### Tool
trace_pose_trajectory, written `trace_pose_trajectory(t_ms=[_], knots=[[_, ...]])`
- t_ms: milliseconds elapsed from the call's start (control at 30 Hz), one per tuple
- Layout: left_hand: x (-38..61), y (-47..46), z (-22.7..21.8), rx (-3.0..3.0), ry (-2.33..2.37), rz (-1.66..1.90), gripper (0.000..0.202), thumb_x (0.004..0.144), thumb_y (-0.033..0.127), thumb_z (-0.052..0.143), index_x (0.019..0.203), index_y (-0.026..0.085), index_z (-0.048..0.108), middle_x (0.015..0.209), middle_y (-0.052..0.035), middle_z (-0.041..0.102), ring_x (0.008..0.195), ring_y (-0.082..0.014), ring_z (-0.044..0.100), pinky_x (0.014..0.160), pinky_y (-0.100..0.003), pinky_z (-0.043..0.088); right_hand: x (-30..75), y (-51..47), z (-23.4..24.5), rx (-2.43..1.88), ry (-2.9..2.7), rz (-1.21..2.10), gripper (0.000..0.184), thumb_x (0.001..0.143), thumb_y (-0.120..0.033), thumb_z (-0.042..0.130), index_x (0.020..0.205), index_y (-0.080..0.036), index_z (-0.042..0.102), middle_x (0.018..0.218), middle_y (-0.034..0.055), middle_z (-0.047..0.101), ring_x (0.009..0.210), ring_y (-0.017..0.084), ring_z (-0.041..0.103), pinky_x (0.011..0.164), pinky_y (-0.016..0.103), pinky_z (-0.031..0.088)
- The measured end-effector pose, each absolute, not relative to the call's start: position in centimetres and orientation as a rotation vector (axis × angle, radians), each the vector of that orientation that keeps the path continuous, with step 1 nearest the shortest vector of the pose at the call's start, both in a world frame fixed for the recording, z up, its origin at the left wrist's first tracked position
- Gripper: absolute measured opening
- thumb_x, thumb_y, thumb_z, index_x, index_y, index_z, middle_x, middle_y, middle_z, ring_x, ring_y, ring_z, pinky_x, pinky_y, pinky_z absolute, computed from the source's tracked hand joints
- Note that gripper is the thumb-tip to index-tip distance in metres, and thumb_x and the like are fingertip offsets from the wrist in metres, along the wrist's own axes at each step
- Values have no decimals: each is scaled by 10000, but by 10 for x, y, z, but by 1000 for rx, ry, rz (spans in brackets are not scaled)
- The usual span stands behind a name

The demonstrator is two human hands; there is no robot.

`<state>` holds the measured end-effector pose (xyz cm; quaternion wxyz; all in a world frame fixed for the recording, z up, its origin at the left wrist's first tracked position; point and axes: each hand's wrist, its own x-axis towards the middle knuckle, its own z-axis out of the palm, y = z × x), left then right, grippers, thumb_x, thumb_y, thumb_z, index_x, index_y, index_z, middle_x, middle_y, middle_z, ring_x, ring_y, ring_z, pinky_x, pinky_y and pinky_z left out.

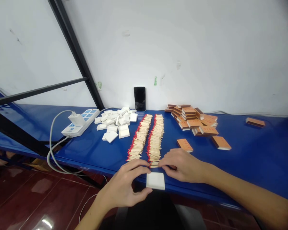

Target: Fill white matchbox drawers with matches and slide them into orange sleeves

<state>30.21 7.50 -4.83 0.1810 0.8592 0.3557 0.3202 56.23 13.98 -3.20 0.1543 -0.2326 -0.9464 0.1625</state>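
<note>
Two long rows of red-tipped matches (148, 137) lie on the blue table (254, 150). My left hand (127, 185) and my right hand (182, 166) meet at the near end of the right row, fingertips pinched on a small bunch of matches (155, 165). A white inner matchbox tray (155, 180) sits at the table's front edge just below that bunch, between my hands, with my left thumb close to its left side.
A heap of white trays (116, 123) lies left of the rows, a pile of orange matchbox sleeves (196, 121) to the right, with loose ones (220, 142) nearby. A phone (139, 98) leans on the wall. A power strip (80, 125) with cable sits far left beside a black frame (72, 41).
</note>
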Motion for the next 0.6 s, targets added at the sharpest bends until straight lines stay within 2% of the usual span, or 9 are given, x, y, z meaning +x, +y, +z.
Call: trace_pose_trajectory(t_ms=[167, 467, 600], knots=[[302, 74, -47, 2427, 1033, 891, 384, 755, 188, 752, 1129, 215, 666, 1260, -112, 662, 1126, -246, 670, 1004, -355, 554, 563, 139, -31, -621, -2734, 429, 279, 960, -155, 506, 1060, -218, 758, 738, 16, 710, 684, 159, 598, 689, 286, 367], [303, 75, -45, 2423, 1016, 900, 382, 750, 182, 756, 1122, 211, 670, 1242, -104, 670, 1123, -238, 669, 1003, -339, 550, 562, 138, -31, -591, -2734, 416, 268, 965, -162, 505, 968, -200, 771, 695, 20, 688, 643, 151, 578, 661, 287, 357], [303, 75, -45, 2422, 1018, 894, 378, 756, 191, 755, 1124, 212, 669, 1241, -104, 674, 1122, -239, 672, 1003, -345, 552, 562, 137, -30, -596, -2724, 425, 272, 966, -164, 504, 1002, -204, 771, 693, 14, 683, 650, 151, 581, 667, 286, 363]])
